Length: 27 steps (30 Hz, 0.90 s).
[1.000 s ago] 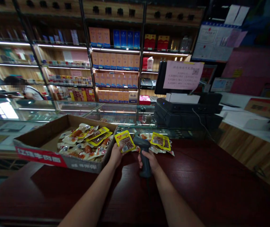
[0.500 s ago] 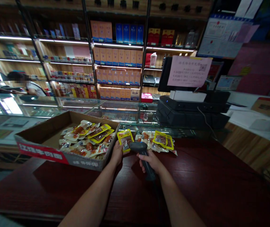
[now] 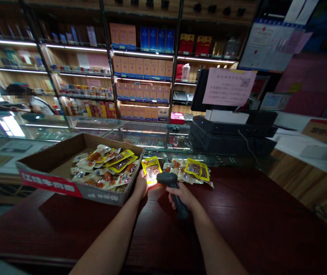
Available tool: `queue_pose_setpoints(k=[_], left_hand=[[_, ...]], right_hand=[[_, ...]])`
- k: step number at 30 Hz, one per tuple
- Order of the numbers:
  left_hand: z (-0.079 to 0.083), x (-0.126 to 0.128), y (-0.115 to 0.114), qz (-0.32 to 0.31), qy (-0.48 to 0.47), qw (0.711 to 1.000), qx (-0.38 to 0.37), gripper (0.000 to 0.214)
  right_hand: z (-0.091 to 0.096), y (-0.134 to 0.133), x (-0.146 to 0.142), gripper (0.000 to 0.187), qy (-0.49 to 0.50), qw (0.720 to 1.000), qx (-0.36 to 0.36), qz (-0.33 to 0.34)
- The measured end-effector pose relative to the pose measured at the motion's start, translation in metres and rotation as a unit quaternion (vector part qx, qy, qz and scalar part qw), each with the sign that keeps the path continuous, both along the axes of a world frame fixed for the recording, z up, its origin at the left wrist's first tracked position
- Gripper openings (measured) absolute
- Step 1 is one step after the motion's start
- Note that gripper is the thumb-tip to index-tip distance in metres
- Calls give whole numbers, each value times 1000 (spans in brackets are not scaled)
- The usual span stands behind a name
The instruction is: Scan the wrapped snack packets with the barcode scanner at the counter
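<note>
My left hand (image 3: pixel 141 186) is closed on the lower left edge of a yellow-edged snack packet (image 3: pixel 151 167), held upright beside the box. In my right hand (image 3: pixel 183 194) is a dark barcode scanner (image 3: pixel 167 178), gripped by its handle. Its head points left at the packet, and bright light falls on the packet's lower part. To the left, an open cardboard box (image 3: pixel 100 196) holds several clear and yellow snack packets (image 3: pixel 120 157). Behind the scanner, a small pile of similar packets (image 3: pixel 197 169) lies on the dark red counter (image 3: pixel 238 221).
A monitor (image 3: pixel 200 91) with a pink paper sign stands behind a black cash drawer (image 3: pixel 229 139) at the right. Glass display cases (image 3: pixel 117 131) run along the back, below shelves of boxed goods (image 3: pixel 150 68). A person (image 3: pixel 39 103) is at the far left.
The scanner's light has come on and shines on the packet in my left hand. Both hands keep nearly the same place; the view has shifted very slightly.
</note>
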<state>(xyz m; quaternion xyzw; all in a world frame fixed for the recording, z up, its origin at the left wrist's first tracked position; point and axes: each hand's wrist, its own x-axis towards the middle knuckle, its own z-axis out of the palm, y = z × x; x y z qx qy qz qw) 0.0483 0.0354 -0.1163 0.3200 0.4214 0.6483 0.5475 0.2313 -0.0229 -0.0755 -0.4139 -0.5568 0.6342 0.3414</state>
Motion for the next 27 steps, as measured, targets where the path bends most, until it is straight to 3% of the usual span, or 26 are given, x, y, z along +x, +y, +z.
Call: queue_pose_setpoints(k=[9, 13, 17, 20, 24, 27], left_hand=[[-5, -6, 1, -15, -11, 1000, 21, 36], [4, 0, 4, -34, -14, 999, 2, 31], [17, 21, 17, -75, 7, 997, 7, 29], [24, 45, 33, -94, 72, 993, 14, 24], [26, 70, 54, -31, 263, 964, 22, 14], [20, 79, 59, -2, 310, 951, 15, 12]], right_hand=[[-3, 4, -1, 43, 44, 999, -4, -24], [3, 8, 4, 45, 116, 991, 6, -71], [20, 10, 22, 40, 157, 979, 32, -123], [31, 9, 43, 40, 159, 977, 40, -139], [36, 6, 72, 41, 155, 972, 47, -168], [34, 3, 88, 43, 153, 969, 48, -186]])
